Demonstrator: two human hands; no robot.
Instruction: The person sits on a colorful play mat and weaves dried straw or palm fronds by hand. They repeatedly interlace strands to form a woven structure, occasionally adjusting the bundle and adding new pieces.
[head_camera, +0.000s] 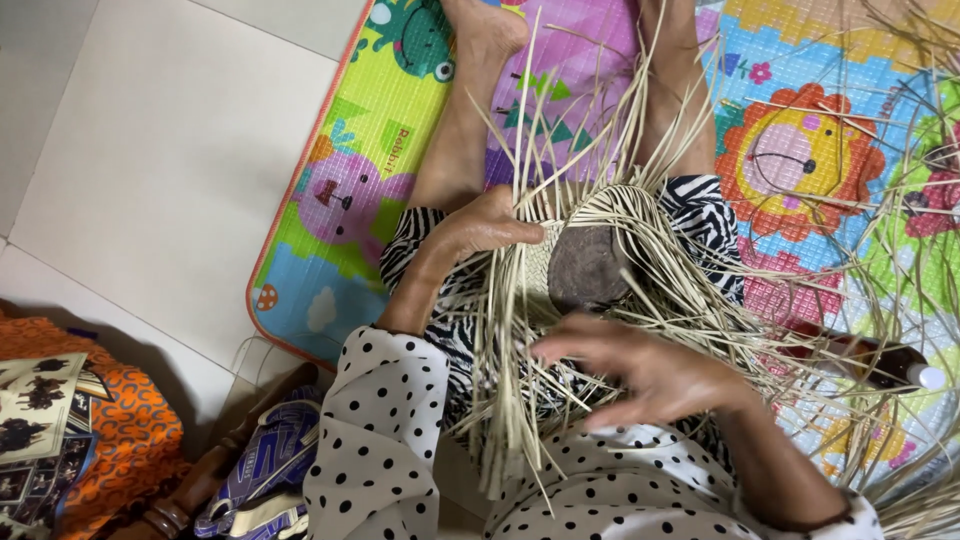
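Many pale straw strips (600, 290) (half-woven) splay outward.

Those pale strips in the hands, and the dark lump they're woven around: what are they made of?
The strips look like dried palm leaf or straw: flat, matte, cream, springy. The dark lump seems stone or wood, dull brown and rounded; I can't tell which. The left hand presses the weave; the right hand hovers open.

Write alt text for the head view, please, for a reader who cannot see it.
Seen from above, a seated person's left hand grips pale straw strips woven around a dark rounded block on the lap, while the right hand spreads open over loose strands. A colourful play mat lies beneath.
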